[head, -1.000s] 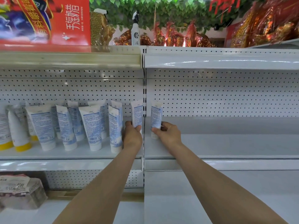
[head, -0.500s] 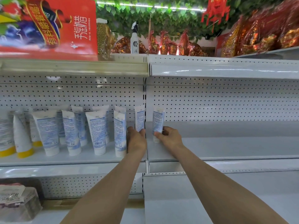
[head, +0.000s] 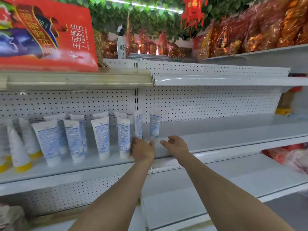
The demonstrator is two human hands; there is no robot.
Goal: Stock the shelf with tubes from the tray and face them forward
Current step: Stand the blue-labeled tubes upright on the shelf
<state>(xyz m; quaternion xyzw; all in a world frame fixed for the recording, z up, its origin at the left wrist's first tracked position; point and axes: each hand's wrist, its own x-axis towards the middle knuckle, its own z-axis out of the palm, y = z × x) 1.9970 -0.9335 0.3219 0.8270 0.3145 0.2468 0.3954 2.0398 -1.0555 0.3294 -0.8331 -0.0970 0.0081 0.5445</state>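
Several white tubes with blue print stand cap-down on the white shelf (head: 216, 140), their text sides facing out. The two rightmost tubes, one (head: 138, 125) and the other (head: 154, 125), lean against the perforated back panel. My left hand (head: 143, 150) hovers just in front of the first, fingers relaxed and holding nothing. My right hand (head: 176, 145) is below and to the right of the second tube, fingers loosely curled, empty. The tray is out of view.
Tubes with yellow caps (head: 18, 147) stand at the far left of the shelf. A red box (head: 46, 35) sits on the shelf above, with red and gold packets (head: 250, 30) further right. Bare shelf stretches to the right and below.
Both hands have let go of the two rightmost tubes and drawn back toward me. The tubes stay standing against the back panel. The camera view has tilted and swung right.
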